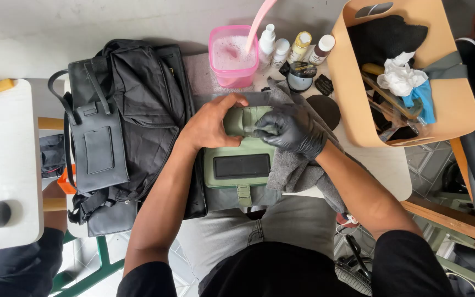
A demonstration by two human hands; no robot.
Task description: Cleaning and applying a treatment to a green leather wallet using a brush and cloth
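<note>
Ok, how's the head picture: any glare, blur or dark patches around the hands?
Head view: even, soft daylight, no glare; both hands and the green bag are sharp; the black bag loses detail in its folds; edges bend slightly from the wide lens.

The bare left hand [211, 124] steadies a green wallet [239, 154]; the gloved right hand [291, 131] presses its top, a grey cloth [295, 170] beneath.

Right hand [292, 131]: black disposable glove, glossy, wrinkled. Left hand [210, 125]: bare, ungloved. Both arms: short black sleeves. Legs: grey trousers.
</note>
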